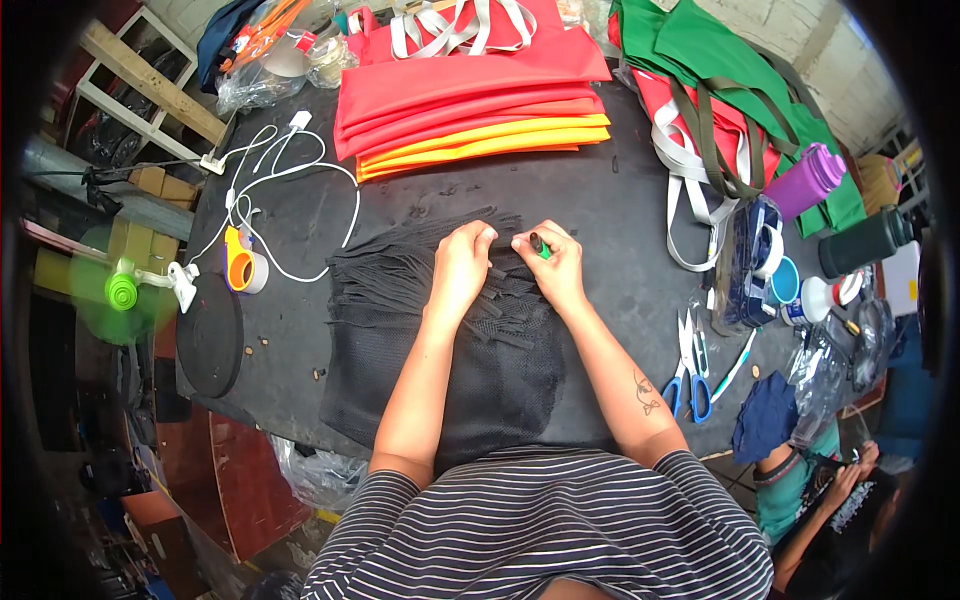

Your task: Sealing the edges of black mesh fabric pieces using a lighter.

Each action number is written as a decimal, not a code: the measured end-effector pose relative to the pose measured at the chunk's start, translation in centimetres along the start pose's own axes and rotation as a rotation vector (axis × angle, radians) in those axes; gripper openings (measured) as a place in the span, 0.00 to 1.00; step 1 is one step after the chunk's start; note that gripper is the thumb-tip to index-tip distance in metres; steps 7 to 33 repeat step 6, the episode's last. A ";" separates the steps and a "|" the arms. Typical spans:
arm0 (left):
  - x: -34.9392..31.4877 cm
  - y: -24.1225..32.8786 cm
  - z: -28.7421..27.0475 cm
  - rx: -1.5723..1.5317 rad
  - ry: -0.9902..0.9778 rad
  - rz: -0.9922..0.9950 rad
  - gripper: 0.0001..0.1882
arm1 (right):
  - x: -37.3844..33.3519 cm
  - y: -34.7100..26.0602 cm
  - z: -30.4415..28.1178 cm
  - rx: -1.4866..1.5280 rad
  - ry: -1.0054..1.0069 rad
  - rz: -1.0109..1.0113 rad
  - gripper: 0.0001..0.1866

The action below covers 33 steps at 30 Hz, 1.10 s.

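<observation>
Black mesh strips (385, 275) lie in a loose, fringed pile at the middle of the dark table. Beneath and nearer to me spreads a larger black mesh cloth (440, 385). My left hand (462, 265) is closed over the strips, thumb and fingers pinched; what they hold does not show against the black. A short gap away, my right hand (558, 268) curls around a small green-and-black object (540, 246), whose kind I cannot make out. The right thumb and fingertip point toward my left hand.
Folded red and yellow fabric (470, 105) is stacked at the back; green bags (715, 60) lie back right. Blue-handled scissors (687, 370) and bottles (805, 180) stand right. Left are a white cable (290, 180), tape roll (245, 270) and spinning fan (122, 290). Another person (840, 500) sits lower right.
</observation>
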<state>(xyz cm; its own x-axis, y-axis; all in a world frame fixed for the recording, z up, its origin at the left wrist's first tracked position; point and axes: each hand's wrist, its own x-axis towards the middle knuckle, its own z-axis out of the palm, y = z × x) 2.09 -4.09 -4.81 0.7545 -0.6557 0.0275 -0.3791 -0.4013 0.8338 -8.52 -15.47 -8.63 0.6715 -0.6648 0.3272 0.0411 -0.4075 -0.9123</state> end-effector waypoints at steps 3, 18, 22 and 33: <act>0.2 -0.7 -0.2 -0.027 0.010 0.025 0.11 | -0.8 -0.7 -0.1 0.026 0.006 -0.070 0.05; 0.4 -1.3 -0.4 -0.049 -0.069 0.004 0.11 | -1.3 -0.2 0.2 0.137 0.005 -0.133 0.03; 0.4 -1.3 -0.4 -0.049 -0.069 0.004 0.11 | -1.3 -0.2 0.2 0.137 0.005 -0.133 0.03; 0.4 -1.3 -0.4 -0.049 -0.069 0.004 0.11 | -1.3 -0.2 0.2 0.137 0.005 -0.133 0.03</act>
